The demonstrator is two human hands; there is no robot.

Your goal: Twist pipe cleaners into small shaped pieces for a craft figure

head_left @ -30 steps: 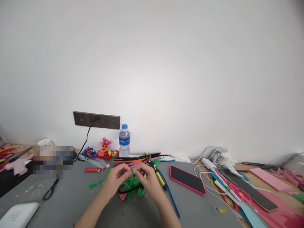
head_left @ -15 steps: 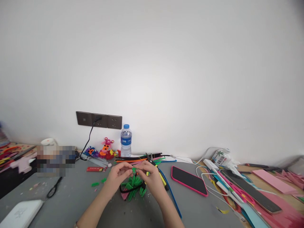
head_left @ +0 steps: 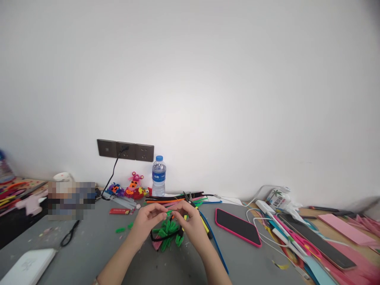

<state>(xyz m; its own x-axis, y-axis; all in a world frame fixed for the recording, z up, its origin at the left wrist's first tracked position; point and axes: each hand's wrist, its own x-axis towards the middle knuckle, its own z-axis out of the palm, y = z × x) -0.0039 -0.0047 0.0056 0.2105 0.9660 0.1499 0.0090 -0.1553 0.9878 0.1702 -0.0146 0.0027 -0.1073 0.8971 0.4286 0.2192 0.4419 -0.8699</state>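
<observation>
My left hand (head_left: 147, 220) and my right hand (head_left: 190, 222) meet over the grey table (head_left: 89, 245), fingertips pinched together on a small green pipe-cleaner piece (head_left: 168, 214). Below them lies a heap of short green pipe-cleaner pieces (head_left: 170, 234) with a black loop around it. Just behind my right hand sit black-and-yellow pliers (head_left: 196, 209) and a bundle of long coloured pipe cleaners (head_left: 172, 198). A blue pipe cleaner (head_left: 216, 245) runs down past my right forearm.
A water bottle (head_left: 158, 176) and small pipe-cleaner figures (head_left: 132, 189) stand by the wall under a socket strip (head_left: 125, 150). A pink-cased phone (head_left: 238, 227) lies right of my hands; cables, another phone (head_left: 317, 241) and pink paper (head_left: 346, 228) crowd the right side. A white box (head_left: 28, 267) sits front left.
The view has drifted slightly, shifting everything a little to the right. My fingers keep working the green piece in the same spot; nothing has been picked up or put down.
</observation>
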